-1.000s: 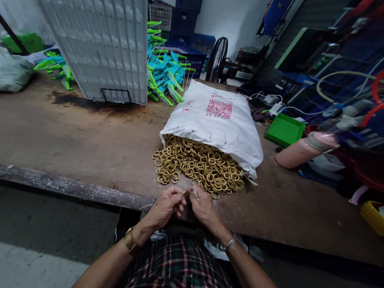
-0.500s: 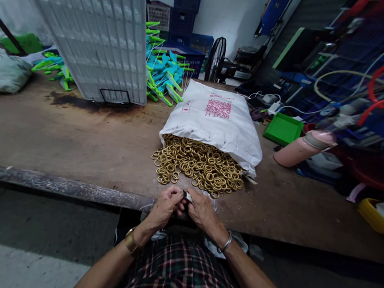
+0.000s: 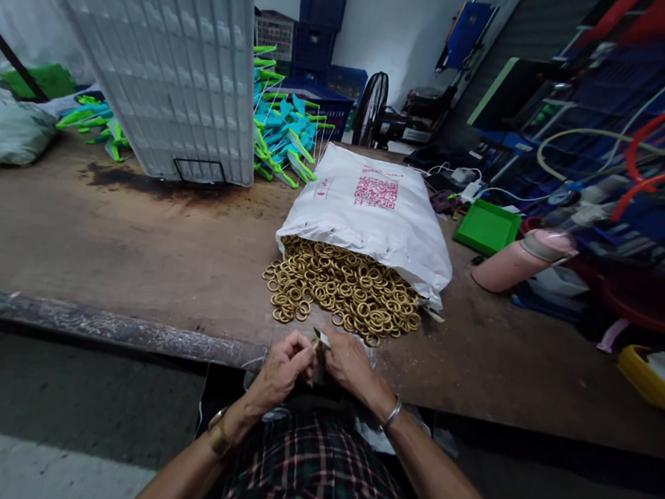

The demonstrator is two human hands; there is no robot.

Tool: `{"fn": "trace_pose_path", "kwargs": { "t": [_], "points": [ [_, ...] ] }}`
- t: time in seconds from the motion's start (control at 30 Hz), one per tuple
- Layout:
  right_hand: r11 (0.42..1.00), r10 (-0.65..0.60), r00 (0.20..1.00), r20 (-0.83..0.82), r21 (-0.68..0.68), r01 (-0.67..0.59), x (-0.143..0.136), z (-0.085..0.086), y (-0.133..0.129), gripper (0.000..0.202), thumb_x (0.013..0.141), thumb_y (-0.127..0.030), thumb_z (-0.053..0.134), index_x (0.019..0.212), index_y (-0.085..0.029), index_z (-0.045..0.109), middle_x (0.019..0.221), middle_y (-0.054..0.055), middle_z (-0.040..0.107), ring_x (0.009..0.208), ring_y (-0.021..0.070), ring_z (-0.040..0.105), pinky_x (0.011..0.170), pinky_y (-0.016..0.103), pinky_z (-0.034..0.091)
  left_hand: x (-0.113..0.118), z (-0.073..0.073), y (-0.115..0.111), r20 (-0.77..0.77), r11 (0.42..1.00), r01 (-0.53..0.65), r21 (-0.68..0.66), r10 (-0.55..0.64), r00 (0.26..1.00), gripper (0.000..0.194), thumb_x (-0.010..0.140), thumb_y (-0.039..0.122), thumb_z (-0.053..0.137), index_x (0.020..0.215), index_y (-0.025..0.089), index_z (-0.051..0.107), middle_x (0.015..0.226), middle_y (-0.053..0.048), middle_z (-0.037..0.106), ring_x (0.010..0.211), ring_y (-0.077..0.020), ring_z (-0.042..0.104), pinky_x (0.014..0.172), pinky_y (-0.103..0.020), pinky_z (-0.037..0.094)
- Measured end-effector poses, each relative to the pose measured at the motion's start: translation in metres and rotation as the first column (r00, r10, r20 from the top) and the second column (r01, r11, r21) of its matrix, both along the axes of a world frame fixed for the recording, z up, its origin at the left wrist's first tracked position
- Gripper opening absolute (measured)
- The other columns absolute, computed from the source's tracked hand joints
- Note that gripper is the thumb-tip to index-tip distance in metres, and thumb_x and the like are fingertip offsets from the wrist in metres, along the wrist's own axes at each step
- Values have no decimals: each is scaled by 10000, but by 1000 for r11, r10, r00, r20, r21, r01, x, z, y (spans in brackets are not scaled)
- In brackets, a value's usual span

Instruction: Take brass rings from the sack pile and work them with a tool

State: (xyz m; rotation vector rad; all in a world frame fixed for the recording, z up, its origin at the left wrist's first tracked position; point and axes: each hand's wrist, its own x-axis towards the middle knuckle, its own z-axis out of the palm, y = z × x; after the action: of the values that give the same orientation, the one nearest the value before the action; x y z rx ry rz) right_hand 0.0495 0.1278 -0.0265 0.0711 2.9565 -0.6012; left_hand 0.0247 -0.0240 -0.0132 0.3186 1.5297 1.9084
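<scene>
At the table's front edge, my right hand point(image 3: 350, 362) is closed on a small blade point(image 3: 322, 337) with a dark tip and a whitish part. Close to its left, my left hand point(image 3: 287, 363) is pinched around a small brass-coloured ring point(image 3: 315, 344), which is partly hidden by the fingers. Just beyond both hands, many brass-coloured rings point(image 3: 357, 291) spill from the mouth of a white sack point(image 3: 379, 219) with red print. The sack lies on its side on the brown table point(image 3: 190, 267).
A tall ribbed translucent panel point(image 3: 168, 61) stands at the left, with green and teal plastic pieces point(image 3: 288, 135) behind it. To the right are a green tray point(image 3: 487, 227), a pink bottle point(image 3: 516, 261) and a yellow basin point(image 3: 652, 382). A black fan point(image 3: 374, 108) is farther back.
My left hand has moved slightly down and away from my right hand. A brass-coloured ring now shows between its fingertips, and the blade tip has shifted slightly left.
</scene>
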Motion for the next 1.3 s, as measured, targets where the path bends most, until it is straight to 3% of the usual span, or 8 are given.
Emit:
{"fn": "trace_pose_path", "kwargs": {
  "t": [0.13, 0.23, 0.4, 0.63, 0.8, 0.9, 1.07, 1.3],
  "points": [
    [996, -71, 997, -41, 44, 73, -17, 2, -3, 272, 752, -102, 403, 952, -159, 578, 763, 64, 651, 628, 147, 532, 559, 251, 270, 10, 11, -5, 102, 984, 91, 153, -107, 989, 295, 752, 441, 612, 732, 160, 526, 688, -8, 597, 543, -100, 551, 535, -239, 464],
    [986, -164, 983, -80, 28, 167, -32, 1, -11, 207, 828, -158, 381, 904, -165, 574, 757, 63, 655, 637, 144, 552, 569, 246, 287, 8, 9, -4, 241, 974, -18, 225, -37, 970, 275, 736, 400, 645, 735, 141, 553, 753, -40, 615, 588, -103, 568, 522, -219, 462],
    [966, -238, 968, -85, 81, 245, -51, 6, -26, 188, 871, -259, 417, 943, -153, 555, 806, 106, 670, 712, 186, 614, 591, 265, 317, 0, -1, -7, 431, 945, -230, 232, 112, 896, 259, 658, 324, 712, 693, 147, 526, 741, -34, 616, 581, -103, 565, 466, -197, 446],
    [951, -268, 962, -48, 146, 272, -64, 4, -29, 190, 840, -200, 425, 965, -149, 559, 828, 120, 682, 759, 226, 648, 598, 283, 359, -9, -7, -11, 561, 915, -292, 279, 92, 822, 299, 628, 262, 716, 875, 160, 581, 681, -12, 627, 528, -95, 555, 445, -192, 433],
    [959, -230, 967, -109, 146, 244, -63, -7, -22, 169, 820, -186, 442, 946, -160, 552, 793, 93, 673, 713, 199, 631, 582, 266, 341, -19, -11, -11, 663, 894, -369, 253, 118, 739, 220, 601, 252, 740, 649, 130, 564, 643, -14, 614, 551, -93, 567, 460, -189, 450],
    [977, -188, 972, -141, 80, 200, -58, -9, -15, 142, 834, -213, 440, 913, -169, 549, 779, 69, 664, 687, 169, 609, 578, 249, 318, -22, -9, -10, 646, 903, -382, 195, 174, 743, 263, 611, 288, 746, 623, 136, 531, 628, -7, 600, 555, -98, 574, 449, -186, 446],
    [993, -117, 967, -226, -58, 107, -41, -9, -6, 132, 820, -171, 424, 884, -168, 539, 767, 50, 640, 672, 146, 569, 609, 235, 318, -23, -5, -7, 438, 944, -302, 133, 217, 872, 357, 634, 429, 716, 785, 167, 527, 594, 42, 545, 491, -72, 517, 389, -151, 357],
    [997, -45, 940, -339, -70, 22, -21, -14, -7, 149, 769, -140, 421, 861, -178, 532, 717, 43, 594, 643, 159, 532, 606, 245, 319, -26, -11, 3, 175, 975, -220, -35, 223, 959, 400, 661, 539, 641, 730, 173, 494, 495, 79, 461, 368, -34, 358, 344, -144, 240]
  ]
}}
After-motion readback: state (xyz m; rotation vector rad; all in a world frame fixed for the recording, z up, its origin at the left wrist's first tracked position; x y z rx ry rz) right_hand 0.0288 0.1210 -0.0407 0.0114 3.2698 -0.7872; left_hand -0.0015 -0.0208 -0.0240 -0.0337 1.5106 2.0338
